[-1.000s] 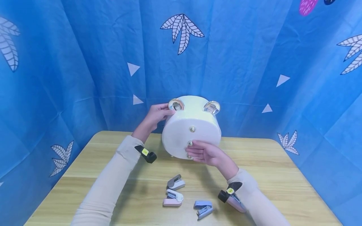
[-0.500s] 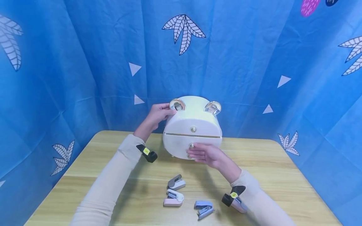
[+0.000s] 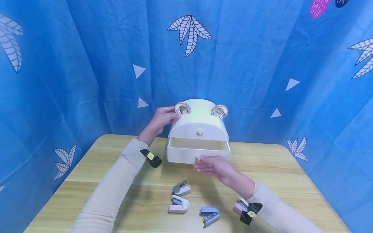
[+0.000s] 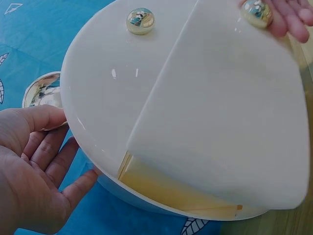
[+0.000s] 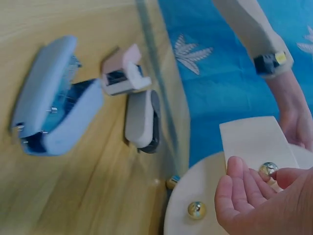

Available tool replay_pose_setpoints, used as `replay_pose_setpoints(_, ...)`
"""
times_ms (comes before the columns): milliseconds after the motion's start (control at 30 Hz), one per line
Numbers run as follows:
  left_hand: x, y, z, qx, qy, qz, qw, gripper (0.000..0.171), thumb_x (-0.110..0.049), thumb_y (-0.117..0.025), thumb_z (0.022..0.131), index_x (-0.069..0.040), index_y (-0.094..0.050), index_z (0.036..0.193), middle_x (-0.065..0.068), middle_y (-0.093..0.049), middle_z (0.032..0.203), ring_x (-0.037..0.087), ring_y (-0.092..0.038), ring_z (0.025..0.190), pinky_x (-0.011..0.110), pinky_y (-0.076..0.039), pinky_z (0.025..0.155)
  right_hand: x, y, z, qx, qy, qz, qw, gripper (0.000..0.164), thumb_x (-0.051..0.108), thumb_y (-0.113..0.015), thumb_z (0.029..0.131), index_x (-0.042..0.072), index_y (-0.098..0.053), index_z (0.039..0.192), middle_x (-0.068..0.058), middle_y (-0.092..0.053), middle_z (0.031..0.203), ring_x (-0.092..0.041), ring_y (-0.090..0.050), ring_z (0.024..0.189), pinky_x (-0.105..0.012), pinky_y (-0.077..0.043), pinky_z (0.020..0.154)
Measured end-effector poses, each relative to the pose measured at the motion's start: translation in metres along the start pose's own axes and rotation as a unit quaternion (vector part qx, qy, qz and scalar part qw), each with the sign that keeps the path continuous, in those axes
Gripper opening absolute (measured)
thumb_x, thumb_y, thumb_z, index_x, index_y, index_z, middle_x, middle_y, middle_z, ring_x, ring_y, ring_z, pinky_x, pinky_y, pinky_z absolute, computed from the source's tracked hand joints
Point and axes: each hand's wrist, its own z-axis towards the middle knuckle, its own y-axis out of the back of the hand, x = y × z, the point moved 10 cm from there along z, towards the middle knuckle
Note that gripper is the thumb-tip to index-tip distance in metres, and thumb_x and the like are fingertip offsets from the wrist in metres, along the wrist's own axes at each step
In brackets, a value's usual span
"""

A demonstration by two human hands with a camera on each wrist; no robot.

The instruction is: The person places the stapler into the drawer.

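Note:
A white rounded drawer box (image 3: 201, 113) with two shiny ears stands at the back of the table. My left hand (image 3: 163, 118) grips it at the left ear (image 3: 182, 108), thumb in front and fingers behind. My right hand (image 3: 215, 166) pinches the gold knob (image 5: 268, 169) of the middle drawer (image 3: 182, 155) between thumb and fingers. That drawer is pulled partway out, and the part of its inside that shows holds nothing. Above it, the top drawer (image 3: 186, 131) sits closed. The pulled-out drawer hides the lowest one in the head view.
Several small staplers lie in front of the box: a grey-white one (image 3: 181, 188), a pink-white one (image 3: 178, 204), a blue one (image 3: 209, 216) and another pink-white one (image 3: 240, 205), partly behind the right wrist camera. Blue patterned curtains (image 3: 247, 64) surround the wooden table (image 3: 262, 168).
The middle drawer has gone from closed to partway out, moving toward the viewer with my right hand on its knob. My left hand has stayed at the ear.

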Motion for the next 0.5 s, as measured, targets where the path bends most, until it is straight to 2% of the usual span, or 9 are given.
replay_pose_setpoints(200,0.001,0.000,0.001,0.000,0.000,-0.006,1.0000,0.050,-0.019,-0.072,0.095,-0.009,-0.059,0.143,0.013,-0.063,0.142,0.028,-0.054,0.139,0.049,-0.042,0.117,0.000,-0.006,-0.016,-0.005,0.007,-0.031,0.999,0.046,0.030,-0.058,0.103,-0.007,-0.061,0.130,-0.023,-0.070,0.126,-0.023,-0.073,0.107,-0.050,-0.048,0.110)
replay_pose_setpoints(500,0.000,0.000,0.002,-0.002,-0.005,-0.015,0.9999,0.050,-0.017,-0.072,0.094,-0.008,-0.060,0.142,0.014,-0.064,0.141,0.027,-0.057,0.135,0.048,-0.044,0.116,-0.002,-0.012,-0.033,-0.006,0.005,-0.042,0.999,0.047,0.032,-0.058,0.103,-0.007,-0.062,0.129,-0.022,-0.070,0.127,-0.029,-0.071,0.112,-0.052,-0.048,0.110)
